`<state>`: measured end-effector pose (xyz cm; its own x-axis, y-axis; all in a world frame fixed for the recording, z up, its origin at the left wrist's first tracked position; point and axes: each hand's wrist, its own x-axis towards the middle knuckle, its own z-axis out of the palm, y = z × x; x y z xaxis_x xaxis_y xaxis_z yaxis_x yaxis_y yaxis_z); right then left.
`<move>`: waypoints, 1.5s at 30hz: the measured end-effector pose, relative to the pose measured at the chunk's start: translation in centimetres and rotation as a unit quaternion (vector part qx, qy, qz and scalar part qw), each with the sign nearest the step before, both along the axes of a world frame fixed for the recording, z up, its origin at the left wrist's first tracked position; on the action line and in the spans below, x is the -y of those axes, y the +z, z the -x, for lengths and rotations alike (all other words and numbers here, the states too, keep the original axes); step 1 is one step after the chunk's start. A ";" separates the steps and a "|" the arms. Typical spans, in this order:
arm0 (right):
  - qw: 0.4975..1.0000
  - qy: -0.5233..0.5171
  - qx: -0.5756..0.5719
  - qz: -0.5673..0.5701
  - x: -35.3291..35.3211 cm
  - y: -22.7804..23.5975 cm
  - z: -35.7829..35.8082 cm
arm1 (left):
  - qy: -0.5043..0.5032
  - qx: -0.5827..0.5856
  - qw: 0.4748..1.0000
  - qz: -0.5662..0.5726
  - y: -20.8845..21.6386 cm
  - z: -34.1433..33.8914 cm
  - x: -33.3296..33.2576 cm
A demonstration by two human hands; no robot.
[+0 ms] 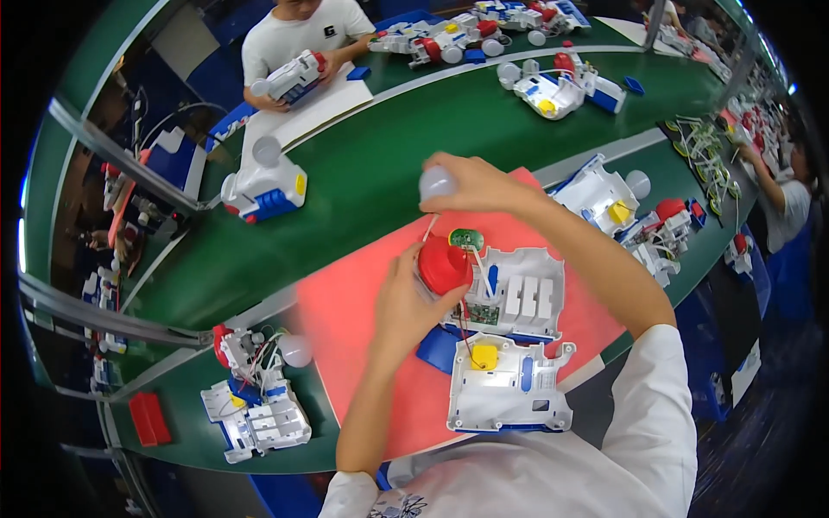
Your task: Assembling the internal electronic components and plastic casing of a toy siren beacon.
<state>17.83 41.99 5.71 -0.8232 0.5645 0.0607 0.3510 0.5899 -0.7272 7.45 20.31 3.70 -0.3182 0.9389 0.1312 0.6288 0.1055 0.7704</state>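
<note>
1. The left hand (406, 298) curls around a red cap (442, 269), with the thumb on its near right side. The cap is over the far left part of the pink mat (345, 345).
2. The right hand (473, 181) pinches a cloudy ball (437, 184) between its thumb and fingers. The ball is up beyond the cap, on its far side.
3. A small round green board (467, 237) is just beside the cap, at its far right.
4. To the right of the left hand, the far shell (553, 298) lies open on the mat. It is white. In it are white slots (528, 298), a blue bit (493, 278) and a green chip board (484, 314).
5. The near shell (509, 397) lies open, closest to the person. A yellow block (484, 356) sits in its far left part, and thin wires (464, 332) run to it.
6. A blue piece (436, 351) lies just left of both shells.
7. On the left of the table is another open shell (276, 423), with a yellow bit in it too. Farther left is a red box (149, 419); I cannot tell what it holds.
8. Across the green belt (371, 198), another person (302, 39) holds a white toy (294, 78).
</note>
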 end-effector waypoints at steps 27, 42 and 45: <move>0.937 -0.262 -0.227 0.047 8.4 2.6 -13.3 | 0.094 0.415 0.883 -0.197 -2.9 2.7 6.4; 0.974 -0.158 -0.146 0.066 6.6 -5.7 -10.9 | 0.171 0.334 0.893 -0.250 -1.6 6.6 10.9; 0.971 -0.082 -0.133 0.178 4.5 -5.5 -9.2 | 0.166 0.343 0.897 -0.224 -2.8 7.7 12.6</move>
<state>27.00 37.50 0.17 -0.7027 0.7106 0.0360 0.1897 0.2359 -0.9531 -0.22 7.68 0.91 -0.7202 0.6798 0.1382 -0.0176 -0.2170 0.9760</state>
